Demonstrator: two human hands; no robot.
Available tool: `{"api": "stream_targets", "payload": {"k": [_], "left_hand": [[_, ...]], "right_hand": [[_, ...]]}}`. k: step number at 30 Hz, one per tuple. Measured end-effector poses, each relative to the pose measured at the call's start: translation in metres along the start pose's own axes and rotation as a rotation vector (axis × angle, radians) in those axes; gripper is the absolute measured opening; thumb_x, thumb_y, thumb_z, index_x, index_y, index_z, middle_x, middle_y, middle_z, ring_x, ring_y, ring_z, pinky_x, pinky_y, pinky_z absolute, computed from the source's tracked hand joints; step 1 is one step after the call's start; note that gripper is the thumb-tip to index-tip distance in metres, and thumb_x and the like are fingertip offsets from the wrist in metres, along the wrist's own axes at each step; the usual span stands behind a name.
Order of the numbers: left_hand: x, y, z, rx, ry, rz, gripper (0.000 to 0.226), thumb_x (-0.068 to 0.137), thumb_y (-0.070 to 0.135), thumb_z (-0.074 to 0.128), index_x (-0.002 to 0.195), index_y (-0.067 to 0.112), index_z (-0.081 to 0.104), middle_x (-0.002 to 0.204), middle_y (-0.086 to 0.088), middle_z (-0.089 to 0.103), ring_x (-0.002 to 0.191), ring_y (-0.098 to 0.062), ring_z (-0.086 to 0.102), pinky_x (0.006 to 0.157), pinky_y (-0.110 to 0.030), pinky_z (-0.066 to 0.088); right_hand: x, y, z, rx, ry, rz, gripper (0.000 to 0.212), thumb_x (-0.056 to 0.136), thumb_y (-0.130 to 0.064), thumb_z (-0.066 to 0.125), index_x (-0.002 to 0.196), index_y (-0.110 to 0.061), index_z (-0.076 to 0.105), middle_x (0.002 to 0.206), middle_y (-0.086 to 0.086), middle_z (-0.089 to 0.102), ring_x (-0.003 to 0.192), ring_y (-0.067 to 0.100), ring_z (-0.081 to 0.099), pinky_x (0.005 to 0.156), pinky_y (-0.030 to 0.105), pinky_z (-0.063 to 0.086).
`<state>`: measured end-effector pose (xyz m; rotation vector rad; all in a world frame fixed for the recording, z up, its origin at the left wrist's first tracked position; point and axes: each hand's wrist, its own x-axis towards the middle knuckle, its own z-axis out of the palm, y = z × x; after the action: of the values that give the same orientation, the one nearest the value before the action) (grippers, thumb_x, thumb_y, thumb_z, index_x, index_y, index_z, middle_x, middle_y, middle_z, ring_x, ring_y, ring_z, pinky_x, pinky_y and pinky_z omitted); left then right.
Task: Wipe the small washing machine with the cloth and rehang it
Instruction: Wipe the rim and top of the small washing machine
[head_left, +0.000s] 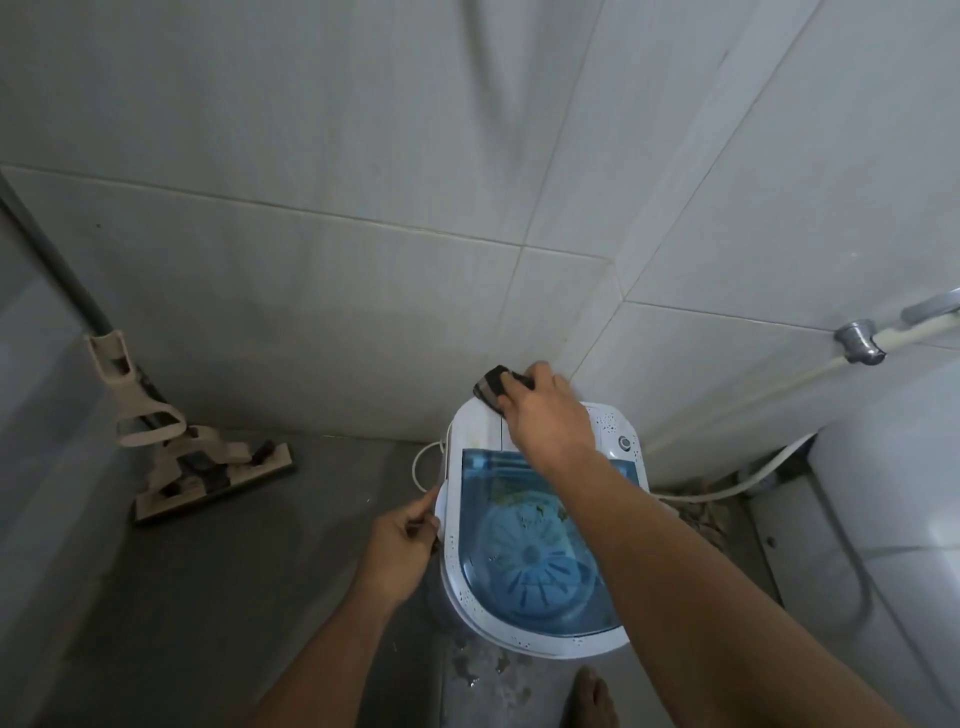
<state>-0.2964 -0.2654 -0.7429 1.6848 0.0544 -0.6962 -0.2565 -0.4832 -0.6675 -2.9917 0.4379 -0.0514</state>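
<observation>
Pressing the dark cloth (493, 385) on the back edge of the small washing machine (524, 545) in the corner, the right hand (548, 415) grips it tight. The left hand (402, 540) pinches the side (to keep it steady). Best to rub slowly, reaching every wet spot.

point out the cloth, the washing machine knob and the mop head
cloth (492, 385): head view, on the dark fold poking out past the right hand's fingers.
washing machine knob (625, 442): head view, on the round dial's face.
mop head (218, 486): head view, on the flat pad on the floor.
</observation>
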Motion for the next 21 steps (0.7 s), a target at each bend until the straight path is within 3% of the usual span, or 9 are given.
{"api": "stream_targets", "payload": {"k": [3,9,13,18,21], "left_hand": [[0.001,-0.003,0.003,0.009,0.009,0.034,0.061,0.097,0.008,0.055,0.101,0.069,0.061,0.106,0.012,0.076,0.097,-0.010,0.072,0.095,-0.040,0.056],[-0.005,-0.001,0.005,0.025,-0.007,0.062,0.050,0.098,0.009,0.052,0.121,0.053,0.060,0.098,0.027,0.074,0.095,0.000,0.071,0.093,-0.030,0.055],[-0.006,-0.001,0.006,-0.003,-0.002,0.029,0.053,0.099,0.013,0.052,0.110,0.064,0.059,0.102,0.026,0.073,0.098,0.000,0.071,0.095,-0.033,0.054],[-0.009,0.004,0.007,0.023,-0.013,0.043,0.045,0.100,0.010,0.049,0.131,0.042,0.056,0.111,0.015,0.069,0.093,0.012,0.065,0.101,-0.035,0.052],[-0.009,0.003,0.007,0.037,0.002,0.048,0.054,0.100,0.011,0.049,0.115,0.063,0.056,0.109,0.019,0.069,0.098,0.005,0.067,0.100,-0.034,0.052]], "right_hand": [[-0.013,-0.001,0.005,-0.002,0.009,-0.040,0.041,0.106,-0.037,0.044,0.143,-0.022,0.050,0.126,0.011,0.047,0.108,0.031,0.051,0.073,0.044,0.056],[-0.055,0.001,0.016,-0.048,-0.004,-0.235,0.042,0.100,-0.038,0.056,0.139,-0.021,0.057,0.119,0.011,0.054,0.095,0.031,0.057,0.059,0.045,0.059],[-0.037,-0.006,0.002,-0.051,-0.048,-0.205,0.041,0.104,-0.038,0.047,0.143,-0.023,0.051,0.124,0.011,0.049,0.106,0.031,0.053,0.071,0.045,0.056],[-0.005,-0.021,0.002,-0.008,-0.050,-0.060,0.037,0.105,-0.036,0.044,0.137,-0.020,0.054,0.124,0.013,0.045,0.108,0.032,0.050,0.077,0.040,0.050],[-0.008,-0.021,0.007,0.013,-0.013,-0.058,0.039,0.105,-0.035,0.047,0.140,-0.019,0.052,0.125,0.014,0.045,0.107,0.032,0.050,0.078,0.043,0.054]]}}
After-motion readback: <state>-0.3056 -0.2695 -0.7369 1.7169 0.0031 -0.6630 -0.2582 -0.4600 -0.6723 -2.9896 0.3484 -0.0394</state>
